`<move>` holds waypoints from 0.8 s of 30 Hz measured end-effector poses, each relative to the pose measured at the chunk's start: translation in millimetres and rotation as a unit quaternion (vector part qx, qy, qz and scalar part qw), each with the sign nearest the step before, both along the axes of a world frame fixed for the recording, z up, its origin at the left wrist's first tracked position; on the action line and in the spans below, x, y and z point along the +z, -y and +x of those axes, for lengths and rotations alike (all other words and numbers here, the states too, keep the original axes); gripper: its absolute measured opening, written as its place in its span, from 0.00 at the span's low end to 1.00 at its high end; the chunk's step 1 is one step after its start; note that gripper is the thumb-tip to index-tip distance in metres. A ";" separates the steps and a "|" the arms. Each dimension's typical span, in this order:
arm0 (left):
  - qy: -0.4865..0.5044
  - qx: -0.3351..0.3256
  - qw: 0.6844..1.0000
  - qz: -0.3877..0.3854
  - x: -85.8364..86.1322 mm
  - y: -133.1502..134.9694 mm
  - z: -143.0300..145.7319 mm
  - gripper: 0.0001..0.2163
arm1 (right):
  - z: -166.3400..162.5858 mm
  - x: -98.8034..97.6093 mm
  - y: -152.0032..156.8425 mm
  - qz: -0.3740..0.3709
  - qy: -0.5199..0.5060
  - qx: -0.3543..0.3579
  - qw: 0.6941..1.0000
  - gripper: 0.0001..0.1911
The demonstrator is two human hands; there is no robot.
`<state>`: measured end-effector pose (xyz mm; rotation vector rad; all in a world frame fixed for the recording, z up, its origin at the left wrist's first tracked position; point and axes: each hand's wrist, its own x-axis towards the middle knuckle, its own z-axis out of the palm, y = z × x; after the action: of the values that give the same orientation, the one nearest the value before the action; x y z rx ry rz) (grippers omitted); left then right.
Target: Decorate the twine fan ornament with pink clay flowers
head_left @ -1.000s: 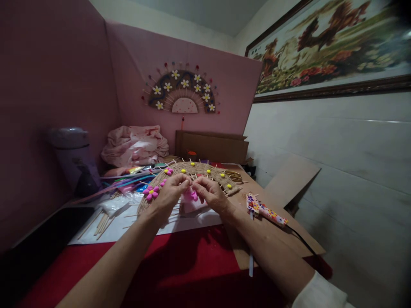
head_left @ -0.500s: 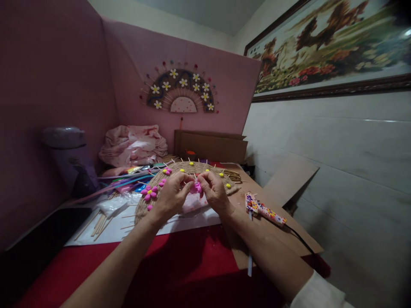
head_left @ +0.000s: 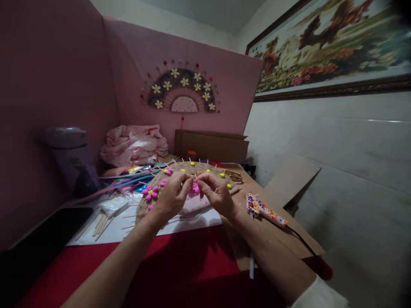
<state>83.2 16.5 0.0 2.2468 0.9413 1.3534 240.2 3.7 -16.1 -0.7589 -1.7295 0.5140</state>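
Observation:
My left hand and my right hand meet above a woven straw fan lying on the table. Both pinch a small pink clay piece between their fingertips. The fan is half-round, with wooden sticks poking out of its rim, small yellow dots along the arc and pink flowers on its left side. My hands cover the fan's middle.
A multicoloured glue gun with a black cord lies right of my hands on brown cardboard. Coloured sticks, wooden skewers, a pink cloth, a purple jug and a cardboard box stand behind. A finished fan hangs on the pink wall.
The pink piece rose from lower, near the table, up between my fingertips. Both hands lifted slightly and drew closer together.

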 end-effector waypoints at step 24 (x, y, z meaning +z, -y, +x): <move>0.026 -0.048 0.987 0.148 2.7 8.2 -2.5 0.08 | -2.7 1.4 -9.7 -0.131 -0.175 -0.008 0.976 0.12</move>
<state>80.7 8.3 2.6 2.4201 0.6396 1.5891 237.5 13.4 -14.7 -0.8119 -1.3423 0.8258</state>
